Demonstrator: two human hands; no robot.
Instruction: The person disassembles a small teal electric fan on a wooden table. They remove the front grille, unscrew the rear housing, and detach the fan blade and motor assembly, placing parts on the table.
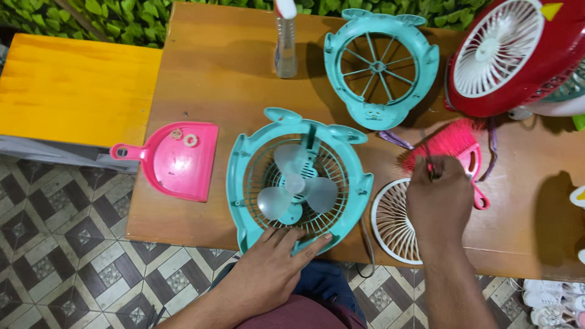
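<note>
While the left hand (268,268) presses flat, fingers spread, on the teal fan housing (298,180) mid-tabletop (213,73), the right hand (440,201) closes around a pink brush (450,143) just beside it.

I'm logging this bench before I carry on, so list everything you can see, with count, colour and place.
open fan body: one, teal with pale blades, table centre
fan housing: one, teal, behind the fan body
grille: one, white, table front, right of the fan body
brush: one, pink, right of centre
dustpan: one, pink, table's left edge, two small rings in it
spray bottle: one, clear, table back
second fan: one, red and white, far right corner
bench: one, yellow, left of the table
table: one, brown wood
left hand: fingers on the fan body's front rim
right hand: closed on a thin dark tool beside the brush
</note>
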